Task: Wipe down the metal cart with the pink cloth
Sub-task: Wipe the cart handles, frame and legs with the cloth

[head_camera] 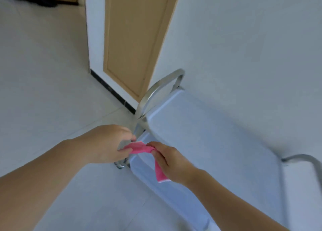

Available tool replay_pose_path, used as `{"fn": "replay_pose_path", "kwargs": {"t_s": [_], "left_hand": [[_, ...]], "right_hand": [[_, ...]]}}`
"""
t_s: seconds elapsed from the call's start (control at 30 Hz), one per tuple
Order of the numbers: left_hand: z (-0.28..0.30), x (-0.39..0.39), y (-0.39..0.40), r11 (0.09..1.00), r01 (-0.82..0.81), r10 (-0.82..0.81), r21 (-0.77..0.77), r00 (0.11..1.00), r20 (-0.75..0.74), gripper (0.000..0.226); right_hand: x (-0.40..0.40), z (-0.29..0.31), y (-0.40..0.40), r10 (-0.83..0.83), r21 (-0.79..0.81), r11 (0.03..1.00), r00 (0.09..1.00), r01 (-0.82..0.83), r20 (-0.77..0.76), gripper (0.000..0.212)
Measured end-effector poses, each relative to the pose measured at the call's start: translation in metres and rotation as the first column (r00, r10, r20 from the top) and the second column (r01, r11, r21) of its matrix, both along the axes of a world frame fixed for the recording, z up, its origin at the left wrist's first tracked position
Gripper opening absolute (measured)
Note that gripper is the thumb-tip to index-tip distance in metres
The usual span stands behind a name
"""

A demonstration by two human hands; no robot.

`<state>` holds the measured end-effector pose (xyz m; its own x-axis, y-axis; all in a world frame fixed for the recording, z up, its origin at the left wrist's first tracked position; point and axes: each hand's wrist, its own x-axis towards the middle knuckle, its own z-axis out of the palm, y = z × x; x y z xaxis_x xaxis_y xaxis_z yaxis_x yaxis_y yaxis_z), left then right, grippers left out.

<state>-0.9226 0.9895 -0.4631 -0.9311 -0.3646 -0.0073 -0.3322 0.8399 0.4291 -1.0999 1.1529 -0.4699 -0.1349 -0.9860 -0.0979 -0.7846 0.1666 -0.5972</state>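
Hands: left hand (108,143), right hand (171,162) both grip pink cloth (141,148) | beside metal cart (209,143)

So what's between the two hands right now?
In the head view, only the pink cloth spans the gap between the left hand and the right hand; both pinch it, above the metal cart.

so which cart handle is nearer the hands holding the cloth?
The far-end handle, the loop rising by the tan door. Both hands hold the pink cloth just below its post; the other handle sits off at the right edge.
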Motion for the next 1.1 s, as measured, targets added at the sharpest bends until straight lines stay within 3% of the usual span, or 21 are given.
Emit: {"fn": "replay_pose_path", "kwargs": {"t_s": [0.23,0.4,0.6,0.7,0.93,1.1], "left_hand": [[0.152,-0.069,0.042,0.986,0.149,-0.147,-0.072,0.989,0.027,0.027],[0.201,-0.147,0.111,0.935,0.345,-0.342,-0.076,0.938,0.052,0.031],[0.211,-0.229,0.189,0.876,0.463,-0.464,-0.135,0.885,0.025,0.031],[0.206,-0.270,0.219,0.855,0.499,-0.500,-0.138,0.865,0.031,0.032],[0.182,-0.374,0.252,0.885,0.453,-0.450,-0.106,0.892,0.053,0.033],[0.165,-0.441,0.259,0.921,0.379,-0.375,-0.087,0.925,0.064,0.033]], "right_hand": [[-0.032,0.161,0.135,-0.363,-0.028,0.932,0.932,0.362,-0.022,0.025],[-0.072,0.211,0.267,-0.686,-0.001,0.726,0.725,0.688,-0.064,0.025],[-0.111,0.210,0.378,-0.876,-0.031,0.480,0.481,0.876,0.026,0.032],[-0.151,0.188,0.404,-0.932,0.022,0.362,0.362,0.932,0.007,0.024],[-0.302,0.166,0.416,-0.949,0.022,0.313,0.311,0.950,0.043,0.028],[-0.412,0.150,0.385,-0.942,0.050,0.332,0.327,0.942,0.077,0.032]]}}
